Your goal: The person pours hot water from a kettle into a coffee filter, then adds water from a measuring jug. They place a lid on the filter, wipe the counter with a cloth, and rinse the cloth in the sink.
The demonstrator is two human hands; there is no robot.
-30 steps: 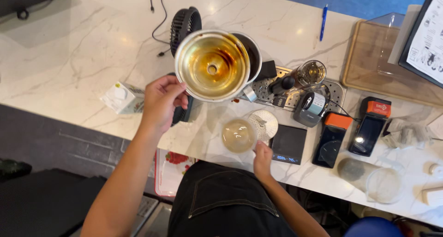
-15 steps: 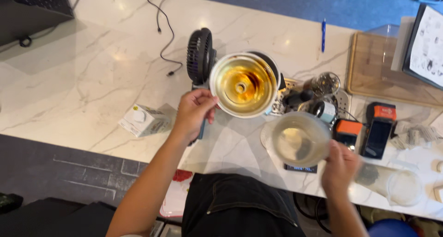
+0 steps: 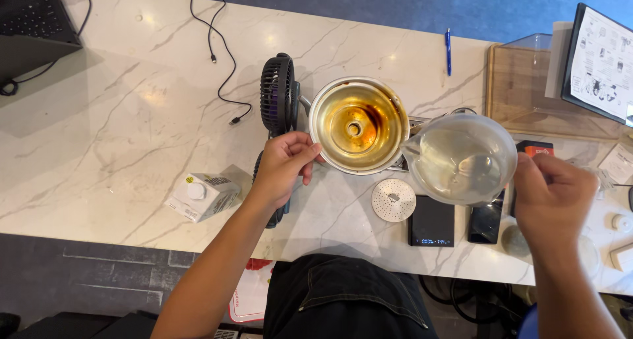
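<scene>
My left hand (image 3: pixel 285 165) grips the rim of a round metal funnel-shaped vessel (image 3: pixel 358 124) with a brownish-gold inside and a hole at its centre, held above the marble counter (image 3: pixel 132 134). My right hand (image 3: pixel 552 197) holds a clear plastic pitcher (image 3: pixel 461 157) of pale liquid, lifted just right of the vessel with its spout toward the vessel's rim. Below them on the counter lie a small perforated white disc (image 3: pixel 393 199) and a black digital scale (image 3: pixel 431 226).
A black desk fan (image 3: pixel 278 101) stands left of the vessel, with a black cable (image 3: pixel 217 55) behind it. A small white carton (image 3: pixel 203 195) lies at left. A laptop (image 3: pixel 36 16) is far left, a blue pen (image 3: pixel 448 51), wooden tray (image 3: pixel 527 88) and printed sheet (image 3: pixel 603 62) at right.
My right hand has lifted the clear pitcher from low near the counter up beside the vessel. The perforated disc now lies uncovered on the counter. The left hand keeps holding the vessel.
</scene>
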